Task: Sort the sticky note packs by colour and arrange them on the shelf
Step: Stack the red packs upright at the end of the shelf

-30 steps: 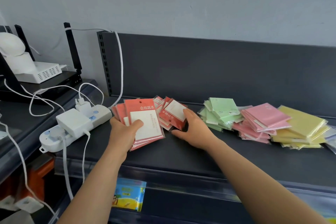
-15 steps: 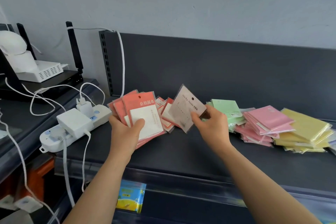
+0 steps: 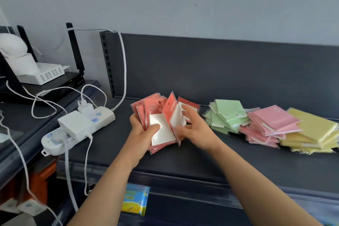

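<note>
My left hand (image 3: 142,133) grips a fanned stack of red sticky note packs (image 3: 146,113) just above the dark shelf (image 3: 201,159), thumb on the white front label. My right hand (image 3: 194,130) holds one red pack (image 3: 174,115) upright against the right side of that stack. One more red pack (image 3: 190,105) lies behind my right fingers. To the right on the shelf lie a green pile (image 3: 227,115), a pink pile (image 3: 269,124) and a yellow pile (image 3: 313,132), side by side.
A white power strip (image 3: 77,130) with plugged chargers and cables sits at the shelf's left end. Further left stand a black router (image 3: 60,82) and a white box (image 3: 42,74). A yellow-blue packet (image 3: 134,200) hangs below the shelf's front edge.
My right hand lifted a red pack off the shelf, turned it over and brought it left against the stack in my left hand. The left hand raised its stack slightly.
</note>
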Tool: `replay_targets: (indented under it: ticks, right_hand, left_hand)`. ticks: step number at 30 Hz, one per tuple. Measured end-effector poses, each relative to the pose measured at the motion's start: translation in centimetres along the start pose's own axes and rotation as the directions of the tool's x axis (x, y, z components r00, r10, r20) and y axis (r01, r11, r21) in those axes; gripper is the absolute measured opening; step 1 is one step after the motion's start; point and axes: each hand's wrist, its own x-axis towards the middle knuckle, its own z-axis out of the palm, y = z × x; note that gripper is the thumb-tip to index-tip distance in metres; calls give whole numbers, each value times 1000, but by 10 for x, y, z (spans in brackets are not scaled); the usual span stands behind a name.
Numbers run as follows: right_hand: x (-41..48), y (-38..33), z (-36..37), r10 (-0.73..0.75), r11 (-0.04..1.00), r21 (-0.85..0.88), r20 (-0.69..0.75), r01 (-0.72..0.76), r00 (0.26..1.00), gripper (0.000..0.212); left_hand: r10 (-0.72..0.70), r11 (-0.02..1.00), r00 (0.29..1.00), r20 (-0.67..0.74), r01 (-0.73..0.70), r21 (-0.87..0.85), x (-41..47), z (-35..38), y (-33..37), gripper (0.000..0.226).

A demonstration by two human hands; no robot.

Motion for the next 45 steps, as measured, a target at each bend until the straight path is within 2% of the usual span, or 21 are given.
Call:
replay_targets:
  ticks: [4, 6, 8, 11, 14, 17, 20, 22, 24, 26, 28, 30, 33, 35, 37, 40, 42, 43, 45]
  right_hand:
    - [4, 1, -2, 85, 940, -310, -200, -145, 976, 86]
    - [4, -2, 3, 51, 898, -412, -255, -156, 966, 78]
    - [4, -4, 9, 26, 909, -397, -245, -125, 969, 55]
    - [6, -2, 5, -2, 920, -382, -229, -87, 974, 35]
    - [11, 3, -5, -54, 827, -552, -266, -106, 963, 38]
    - [19, 5, -5, -3, 715, -687, -185, -127, 983, 40]
    - [26, 11, -3, 59, 628, -765, -137, -144, 989, 27]
    - [23, 9, -4, 50, 598, -790, -130, -134, 990, 24]
    - [17, 6, -4, 7, 608, -788, -118, -98, 993, 32]
    - [14, 4, -4, -18, 662, -746, -115, -74, 993, 47]
    - [12, 1, -3, 57, 683, -723, -92, -106, 994, 64]
    - [11, 0, -2, 142, 663, -737, -50, -132, 989, 72]
    - [6, -3, -4, 110, 645, -757, -43, -104, 993, 67]
    - [3, -2, -6, 44, 695, -714, -76, -85, 996, 64]
    - [1, -2, -9, -12, 819, -566, -178, -92, 984, 61]
    - [-1, -3, -11, 45, 959, -259, -257, -114, 965, 45]
    - [-3, -4, -10, 13, 975, -211, -255, -69, 967, 17]
    - [-5, -6, -9, -22, 975, -220, -252, -35, 967, 12]
    - [-9, -8, -8, -70, 984, -177, -225, 31, 972, 21]
  left_hand:
    - [-11, 999, 999, 34, 13, -38, 1, -3, 0, 53]
    - [12, 1000, 999, 43, -13, 26, 1, -1, 0, 72]
    - [35, 997, 999, 1, -35, 72, 1, 1, 0, 80]
    - [25, 999, 993, -112, -20, 45, 7, -5, -3, 75]
    - [7, 1000, 966, -260, -10, -11, 13, -17, -3, 68]
    - [-6, 1000, 917, -398, -2, -19, 14, -29, 2, 65]
    - [-39, 999, 902, -430, 24, -39, 15, -37, 0, 68]
    - [-52, 998, 906, -420, 38, -42, 16, -38, -1, 69]
    - [-60, 998, 912, -405, 50, -35, 16, -37, 1, 68]
    - [-60, 998, 918, -392, 50, -34, 15, -35, 3, 65]
    - [-66, 998, 923, -379, 59, -30, 14, -34, 4, 64]
    - [-78, 997, 927, -367, 72, -32, 13, -34, 4, 66]
    - [-101, 995, 927, -362, 92, -40, 13, -35, 3, 68]
    - [-108, 994, 928, -356, 97, -48, 13, -35, 2, 67]
    - [-113, 994, 933, -342, 105, -42, 12, -34, 2, 65]
    - [-129, 992, 942, -310, 124, -36, 11, -30, 2, 63]
    - [-139, 990, 945, -296, 136, -29, 11, -29, 1, 64]
    - [-143, 990, 944, -296, 140, -32, 11, -28, 1, 64]
    - [-147, 989, 945, -293, 143, -36, 11, -27, 2, 64]
